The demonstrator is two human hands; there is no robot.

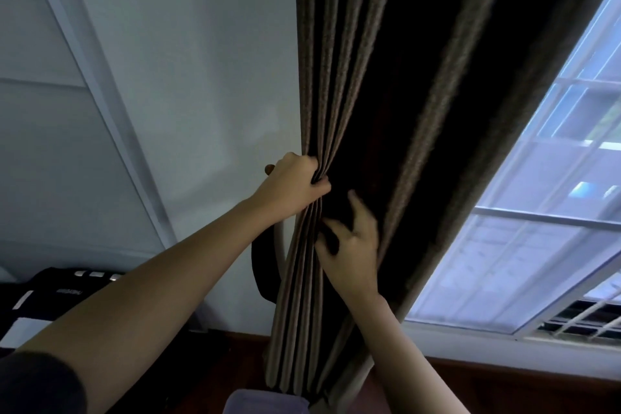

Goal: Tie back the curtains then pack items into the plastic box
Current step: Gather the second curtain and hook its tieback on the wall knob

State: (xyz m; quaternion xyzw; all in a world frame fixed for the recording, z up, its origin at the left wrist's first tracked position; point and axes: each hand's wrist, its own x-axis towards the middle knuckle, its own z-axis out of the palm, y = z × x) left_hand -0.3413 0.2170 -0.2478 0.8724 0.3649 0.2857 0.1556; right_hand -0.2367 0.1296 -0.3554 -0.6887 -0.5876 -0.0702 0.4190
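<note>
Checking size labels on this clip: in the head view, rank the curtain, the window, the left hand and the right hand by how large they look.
1. curtain
2. window
3. left hand and right hand: they look about alike, so they are left unranked.

On my feed I see a window [537,212] with white bars. Left of it is a plain white wall [201,77], and farther left pale panelling [50,128]. Below the window lies dark wooden floor [504,390]. Far to its lower left sits a black object [60,289] with silvery patches.
</note>
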